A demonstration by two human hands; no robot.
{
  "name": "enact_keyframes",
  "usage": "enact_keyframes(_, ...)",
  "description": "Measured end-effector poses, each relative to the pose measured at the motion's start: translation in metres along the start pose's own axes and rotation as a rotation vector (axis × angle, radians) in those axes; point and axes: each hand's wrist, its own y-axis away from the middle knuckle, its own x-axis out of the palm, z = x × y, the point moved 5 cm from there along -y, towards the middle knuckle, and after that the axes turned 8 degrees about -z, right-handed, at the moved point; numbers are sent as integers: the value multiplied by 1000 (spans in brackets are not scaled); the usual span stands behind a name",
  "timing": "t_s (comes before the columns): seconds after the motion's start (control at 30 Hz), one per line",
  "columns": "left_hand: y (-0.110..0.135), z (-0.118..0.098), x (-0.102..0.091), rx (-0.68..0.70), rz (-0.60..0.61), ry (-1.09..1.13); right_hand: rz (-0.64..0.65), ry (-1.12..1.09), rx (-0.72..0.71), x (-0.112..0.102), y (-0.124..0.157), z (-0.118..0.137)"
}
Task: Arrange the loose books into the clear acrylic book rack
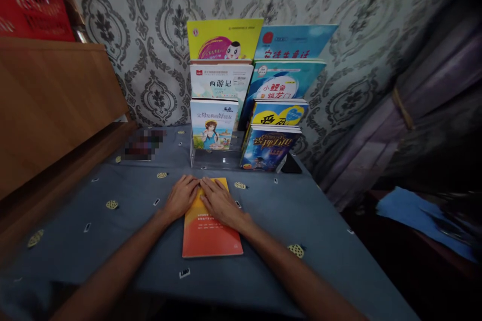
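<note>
An orange-and-yellow book (pixel 212 241) lies closed on the blue tablecloth (pixel 146 233). My right hand (pixel 219 201) rests on its upper part, fingers stretched out over the cover. At the book's upper left edge is my left hand (pixel 183 195), its fingers lying over that edge and their tips close to the right hand's. Neither hand is wrapped round anything. Just beyond them stands a clear book rack (pixel 225 161). Its left column includes a white book with a girl in a hat (pixel 213 128), and its right column a dark blue book (pixel 268 150).
Upper tiers of the rack hold a yellow-green book (pixel 226 35) and a blue book (pixel 297 40). A wooden cabinet (pixel 56 105) carrying a red basket (pixel 33 2) borders the left. A purple curtain (pixel 410 105) hangs at right. Patterned wallpaper (pixel 158 55) covers the wall behind.
</note>
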Motion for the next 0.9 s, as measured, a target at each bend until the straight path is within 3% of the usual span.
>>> enact_keyframes(0.2, 0, 1, 3, 52, -32, -4, 16, 29, 72, 2, -1, 0)
enact_keyframes(0.4, 2, 4, 6, 78, -104, 14, 15, 89, 225, -6, 4, -1)
enact_keyframes(0.57, 2, 4, 5, 89, -96, 4, 15, 105, 353, -11, 6, -4)
enact_keyframes(0.9, 4, -15, -3, 54, 35, -201, -5, -27, 269, -1, 16, -25)
